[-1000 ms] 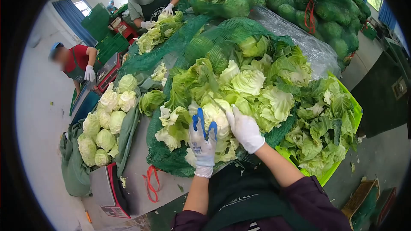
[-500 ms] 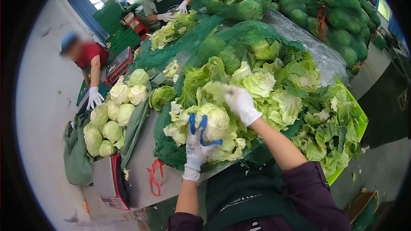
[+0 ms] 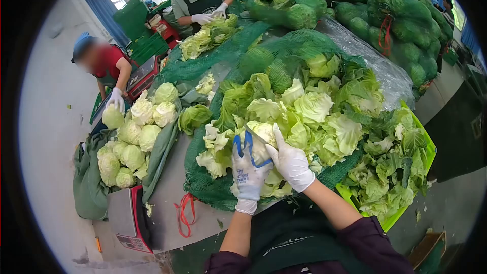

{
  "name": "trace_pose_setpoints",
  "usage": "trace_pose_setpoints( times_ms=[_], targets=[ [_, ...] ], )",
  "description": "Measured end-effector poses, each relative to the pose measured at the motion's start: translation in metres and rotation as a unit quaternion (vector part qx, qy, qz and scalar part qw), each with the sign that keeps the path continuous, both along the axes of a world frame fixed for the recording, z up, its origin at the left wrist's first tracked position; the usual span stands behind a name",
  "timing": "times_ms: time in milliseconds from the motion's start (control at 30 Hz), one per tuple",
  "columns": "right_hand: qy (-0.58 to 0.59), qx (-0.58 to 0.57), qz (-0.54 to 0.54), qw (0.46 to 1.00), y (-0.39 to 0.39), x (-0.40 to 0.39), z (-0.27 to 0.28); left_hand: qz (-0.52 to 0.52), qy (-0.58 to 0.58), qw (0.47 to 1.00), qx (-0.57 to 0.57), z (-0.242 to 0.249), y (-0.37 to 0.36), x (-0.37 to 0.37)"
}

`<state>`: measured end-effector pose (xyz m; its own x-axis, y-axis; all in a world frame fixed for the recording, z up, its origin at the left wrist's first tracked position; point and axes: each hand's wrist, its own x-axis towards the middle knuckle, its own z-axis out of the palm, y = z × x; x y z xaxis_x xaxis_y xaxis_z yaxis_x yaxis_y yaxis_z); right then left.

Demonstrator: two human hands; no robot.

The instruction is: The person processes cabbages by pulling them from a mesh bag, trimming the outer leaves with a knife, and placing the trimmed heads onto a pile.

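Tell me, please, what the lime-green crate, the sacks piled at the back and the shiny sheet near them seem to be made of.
The crate looks like smooth plastic, given its even, vivid rim. The sacks are netting, likely plastic, since cabbages show through. The sheet seems glossy, clear plastic film, from its wrinkles and glints.

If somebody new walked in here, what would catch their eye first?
Probably the heap of loose cabbage leaves on green netting at center, where the left hand steadies a pale cabbage head and the right hand holds a blade. Then the bulging net sacks at upper right and the lime-green crate of leaves at right.
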<state>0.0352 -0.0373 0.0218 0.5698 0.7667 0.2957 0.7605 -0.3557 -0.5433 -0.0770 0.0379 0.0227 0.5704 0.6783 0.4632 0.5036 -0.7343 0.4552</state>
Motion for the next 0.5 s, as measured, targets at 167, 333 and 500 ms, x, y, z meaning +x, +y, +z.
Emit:
trace_pose_setpoints(
  times_ms=[167,333,500],
  targets=[
    [0.082,-0.001,-0.076,0.994,0.027,0.039,-0.013,0.022,0.009,0.999,-0.027,0.004,-0.013,-0.006],
    [0.409,0.006,-0.029,0.912,0.021,0.053,0.002,-0.015,-0.118,0.986,-0.113,-0.023,0.008,-0.024],
    [0.236,0.086,-0.003,0.968,0.024,0.021,-0.019,-0.108,-0.265,0.916,-0.282,-0.032,0.018,-0.031]
  ],
)
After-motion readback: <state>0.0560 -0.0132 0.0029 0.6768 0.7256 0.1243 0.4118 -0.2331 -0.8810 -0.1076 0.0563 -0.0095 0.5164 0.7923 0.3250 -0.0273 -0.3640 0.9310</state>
